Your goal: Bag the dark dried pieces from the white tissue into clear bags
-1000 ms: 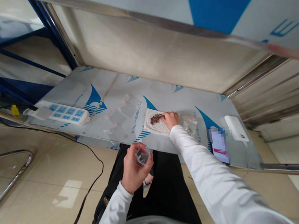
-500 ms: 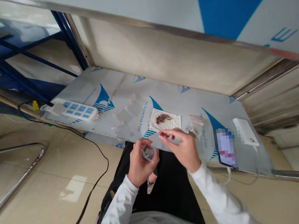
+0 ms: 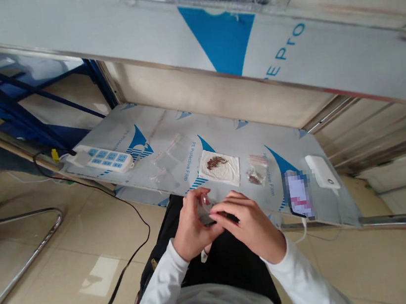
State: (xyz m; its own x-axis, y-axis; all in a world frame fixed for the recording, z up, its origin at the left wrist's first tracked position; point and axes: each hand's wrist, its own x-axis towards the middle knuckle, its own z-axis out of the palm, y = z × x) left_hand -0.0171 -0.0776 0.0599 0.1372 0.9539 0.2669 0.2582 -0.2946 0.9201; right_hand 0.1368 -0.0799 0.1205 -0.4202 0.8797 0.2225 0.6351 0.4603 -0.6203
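My left hand (image 3: 190, 229) is curled around a small clear plastic bag (image 3: 204, 213) over my lap, just off the table's front edge. My right hand (image 3: 254, 226) is at the bag's opening, its thumb and fingertips pinched together; whatever is between them is hidden. Beyond my hands, a white paper towel (image 3: 229, 174) bears a loose pile of small reddish-brown pieces (image 3: 215, 162). To its right lies a clear zip bag (image 3: 257, 174) with similar brown pieces inside.
Flat clear zip bags (image 3: 169, 156) lie left of the paper towel. A white power strip (image 3: 110, 159) is at the table's left end. On the right are a phone (image 3: 298, 194) with a cable and a white power bank (image 3: 321, 171). A shelf (image 3: 130, 52) overhangs the back.
My right hand has moved left and down from the paper towel's front edge to the bag in my left hand. The view has tilted up, showing more of the shelf.
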